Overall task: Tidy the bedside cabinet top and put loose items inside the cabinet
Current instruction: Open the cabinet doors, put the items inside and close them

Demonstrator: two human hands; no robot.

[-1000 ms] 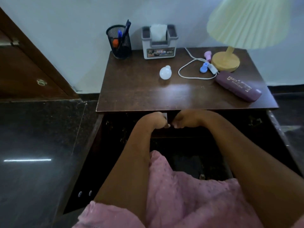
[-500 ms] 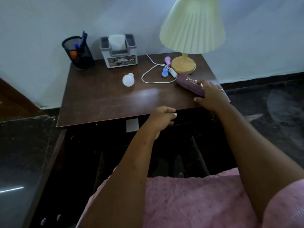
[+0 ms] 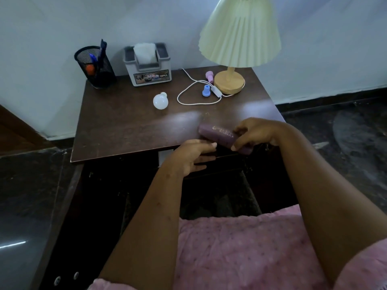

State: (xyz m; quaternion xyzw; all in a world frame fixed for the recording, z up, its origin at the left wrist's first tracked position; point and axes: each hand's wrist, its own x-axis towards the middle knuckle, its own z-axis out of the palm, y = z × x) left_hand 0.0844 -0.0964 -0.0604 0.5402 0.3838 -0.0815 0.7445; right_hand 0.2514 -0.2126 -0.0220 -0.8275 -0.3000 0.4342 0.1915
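1. While the right hand (image 3: 257, 132) curls its fingers and thumb round the purple case (image 3: 217, 136), the left hand (image 3: 188, 158) lies relaxed just below it, fingers nearly straight and holding nothing; one fingertip is at the underside of the case, but whether it touches cannot be told
2. That oblong case, with gold lettering on its lid, lies slantwise across the front edge of the bedside cabinet top (image 3: 125, 126), its far end over the wood and its near end, partly hidden by the right hand, out past the edge
3. Below that edge the cabinet (image 3: 270, 176) stands open, its inside too dark to make out
4. Near the middle of the top a white light bulb (image 3: 160, 100) lies on its side, apart from the rest
5. At the back left corner a black mesh pen holder (image 3: 96, 68) stands upright with pens in it, and to its right stands a grey tissue holder (image 3: 149, 65) with a white tissue sticking up
6. At the back right a lamp (image 3: 238, 32) with a pleated pale-yellow shade stands on a round wooden base; its white cord (image 3: 194, 104) loops over the top and carries an inline switch
7. A blue cap-like piece (image 3: 206, 90) stands inside the loop near the switch, and a pink cap-like piece (image 3: 209, 76) lies just beside the lamp base
8. Pink dotted fabric (image 3: 240, 248) fills the lower foreground between the forearms
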